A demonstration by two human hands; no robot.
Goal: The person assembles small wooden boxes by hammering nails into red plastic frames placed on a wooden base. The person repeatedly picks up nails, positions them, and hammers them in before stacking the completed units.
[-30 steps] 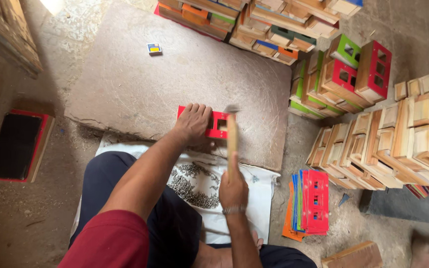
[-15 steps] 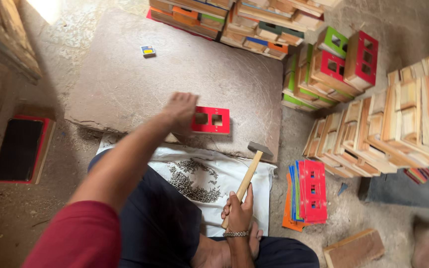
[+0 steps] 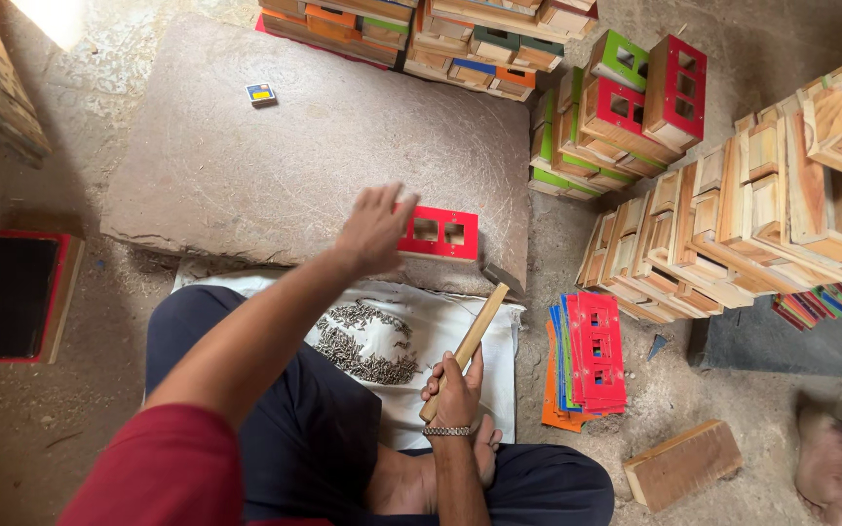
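The right hand (image 3: pixel 455 390) is closest, down by the person's legs, and its fingers are wrapped tight around the wooden handle of a hammer (image 3: pixel 475 331). The hammer head points up and away, lifted off the stone, not hitting anything. Under it lies a white cloth (image 3: pixel 484 375) with a heap of small dark nails (image 3: pixel 363 341) on it. A bit farther out, the left hand (image 3: pixel 374 232) is spread wide with loose fingers, reaching over the near edge of the big flat stone slab (image 3: pixel 275 175). It is just at the left end of a red box with two square holes (image 3: pixel 438 234), which lies flat on the slab; I cannot tell if the fingers touch it. To the right, a stack of flat coloured panels (image 3: pixel 592 356) waits on the floor, so it looks like many more are left to do. Farthest away, lots of finished coloured boxes (image 3: pixel 635 88) and plain wooden boxes (image 3: pixel 782 195) are piled up.
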